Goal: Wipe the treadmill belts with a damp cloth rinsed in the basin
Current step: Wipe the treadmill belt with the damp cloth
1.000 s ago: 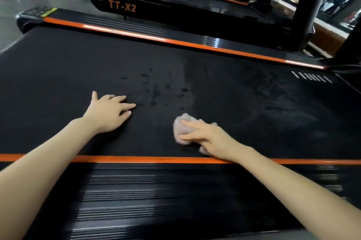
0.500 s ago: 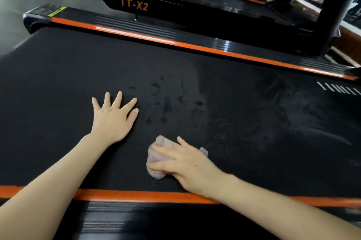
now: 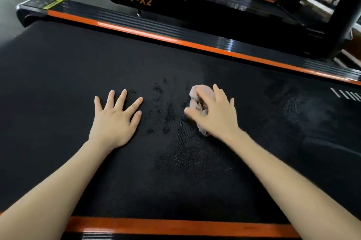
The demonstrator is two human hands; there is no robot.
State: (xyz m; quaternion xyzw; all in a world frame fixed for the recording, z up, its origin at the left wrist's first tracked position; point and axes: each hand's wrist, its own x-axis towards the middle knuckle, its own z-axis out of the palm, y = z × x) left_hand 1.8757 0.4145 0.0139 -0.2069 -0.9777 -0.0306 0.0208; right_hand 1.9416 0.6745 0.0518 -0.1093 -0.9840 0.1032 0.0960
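A wide black treadmill belt [image 3: 58,75] fills the view, with dark wet spots and a damp patch in its middle. My right hand [image 3: 216,114] lies over a bunched pale pink cloth [image 3: 197,101], fingers curled round it, pressing it onto the belt. My left hand [image 3: 115,118] rests flat on the belt to the left, fingers spread, holding nothing. The wet spots lie between the two hands. No basin is in view.
Orange side rails [image 3: 175,41] run along the far and near edges of the belt. A second treadmill marked TT-X2 [image 3: 136,0] stands behind, with black uprights [image 3: 343,11] at the right. Grey floor shows at the top left.
My right hand has slid the cloth away from the near rail, up and to the right across the belt. The left hand stays planted. The camera has leaned closer.
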